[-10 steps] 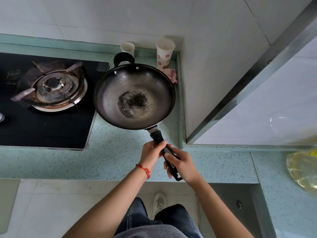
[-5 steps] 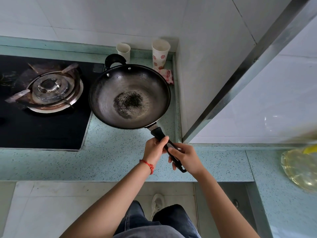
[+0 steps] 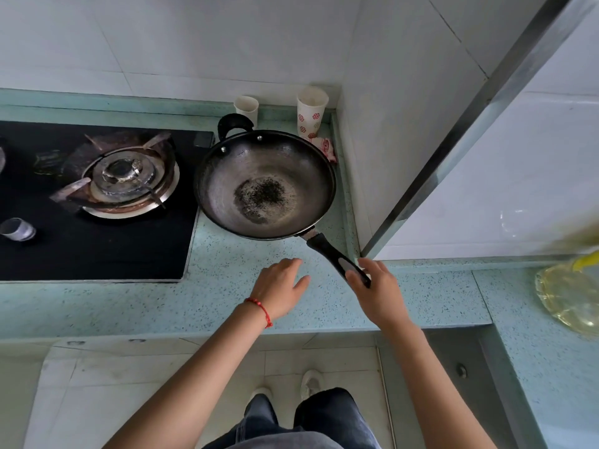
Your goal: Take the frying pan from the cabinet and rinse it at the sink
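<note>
Both hands [image 3: 281,288] newly off frying pan [image 3: 264,184]

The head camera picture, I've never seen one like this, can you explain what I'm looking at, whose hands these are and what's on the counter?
The camera sits on a person's head and looks down, so the two arms reaching in from the bottom are the wearer's own; there is no machine. The frying pan sits on the green speckled counter, beside a black gas stove. Its inside has a dark burnt patch in the middle. The left hand, with a red string at the wrist, hovers open above the counter and holds nothing. The right hand is at the end of the pan's black handle with fingers relaxed, touching rather than gripping. Two paper cups stand in the corner behind the pan. No sink shows.
</note>
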The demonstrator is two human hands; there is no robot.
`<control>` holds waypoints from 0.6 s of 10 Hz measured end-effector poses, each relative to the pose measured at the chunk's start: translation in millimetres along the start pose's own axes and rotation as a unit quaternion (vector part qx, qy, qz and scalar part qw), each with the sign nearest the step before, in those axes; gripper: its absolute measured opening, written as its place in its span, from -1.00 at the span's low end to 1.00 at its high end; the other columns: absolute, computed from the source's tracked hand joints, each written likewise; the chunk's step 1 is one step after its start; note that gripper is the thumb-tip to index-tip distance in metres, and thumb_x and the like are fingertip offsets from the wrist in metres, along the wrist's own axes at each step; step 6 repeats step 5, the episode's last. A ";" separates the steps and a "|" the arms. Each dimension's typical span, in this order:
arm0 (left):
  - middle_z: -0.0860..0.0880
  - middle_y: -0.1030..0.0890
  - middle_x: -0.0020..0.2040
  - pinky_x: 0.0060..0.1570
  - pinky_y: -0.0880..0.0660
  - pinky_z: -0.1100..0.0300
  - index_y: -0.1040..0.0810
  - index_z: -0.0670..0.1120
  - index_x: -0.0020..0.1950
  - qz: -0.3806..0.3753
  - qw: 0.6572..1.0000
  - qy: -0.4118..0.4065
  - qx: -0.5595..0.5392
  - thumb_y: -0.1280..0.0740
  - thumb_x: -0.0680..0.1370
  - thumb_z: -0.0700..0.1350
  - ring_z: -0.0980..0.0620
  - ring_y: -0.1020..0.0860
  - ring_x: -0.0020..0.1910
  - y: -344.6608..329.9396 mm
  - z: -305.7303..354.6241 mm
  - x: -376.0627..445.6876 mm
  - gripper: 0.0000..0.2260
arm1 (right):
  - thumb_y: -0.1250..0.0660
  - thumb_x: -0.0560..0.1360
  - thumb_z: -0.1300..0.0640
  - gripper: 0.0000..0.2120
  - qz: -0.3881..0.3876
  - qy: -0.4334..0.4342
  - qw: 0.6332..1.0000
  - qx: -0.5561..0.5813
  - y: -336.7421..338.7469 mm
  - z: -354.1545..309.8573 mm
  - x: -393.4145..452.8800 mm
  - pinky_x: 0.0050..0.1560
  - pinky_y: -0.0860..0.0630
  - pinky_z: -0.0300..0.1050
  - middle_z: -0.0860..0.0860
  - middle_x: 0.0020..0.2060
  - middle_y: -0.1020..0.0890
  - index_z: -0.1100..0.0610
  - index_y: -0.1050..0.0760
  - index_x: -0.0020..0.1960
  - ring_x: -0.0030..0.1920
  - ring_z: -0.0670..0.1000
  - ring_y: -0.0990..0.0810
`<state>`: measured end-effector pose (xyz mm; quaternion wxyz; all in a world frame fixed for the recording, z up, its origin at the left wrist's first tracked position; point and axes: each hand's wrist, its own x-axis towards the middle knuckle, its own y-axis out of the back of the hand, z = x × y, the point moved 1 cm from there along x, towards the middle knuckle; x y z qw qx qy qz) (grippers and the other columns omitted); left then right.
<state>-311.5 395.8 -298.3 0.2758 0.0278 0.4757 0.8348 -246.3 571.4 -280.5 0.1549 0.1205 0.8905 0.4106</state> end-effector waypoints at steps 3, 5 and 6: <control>-0.16 -0.53 0.22 0.23 -0.36 -0.04 -0.35 -0.18 0.32 0.071 0.978 -0.078 0.178 -0.17 0.54 0.06 -0.14 -0.46 0.23 44.8 -55.0 -57.4 -0.55 | -0.25 0.53 0.09 -0.57 0.085 0.000 0.993 -0.082 0.3 -5.7 -62.7 0.12 -0.46 0.06 0.14 0.27 -0.47 0.19 -0.33 0.35 0.21 0.18 -0.48; -0.14 -0.47 0.29 0.27 -0.34 -0.06 -0.26 -0.16 0.39 0.064 0.977 -0.046 0.199 -0.15 0.53 0.11 -0.13 -0.41 0.28 56.2 -62.2 -95.2 -0.48 | -0.25 0.53 0.05 -0.54 0.085 0.025 0.986 -0.144 1.8 -4.9 -94.1 0.27 -0.36 0.10 0.19 0.32 -0.42 0.24 -0.33 0.35 0.30 0.21 -0.41; -0.14 -0.47 0.29 0.27 -0.34 -0.06 -0.26 -0.16 0.39 0.064 0.977 -0.046 0.199 -0.15 0.53 0.11 -0.13 -0.41 0.28 56.2 -62.2 -95.2 -0.48 | -0.25 0.53 0.05 -0.54 0.085 0.025 0.986 -0.144 1.8 -4.9 -94.1 0.27 -0.36 0.10 0.19 0.32 -0.42 0.24 -0.33 0.35 0.30 0.21 -0.41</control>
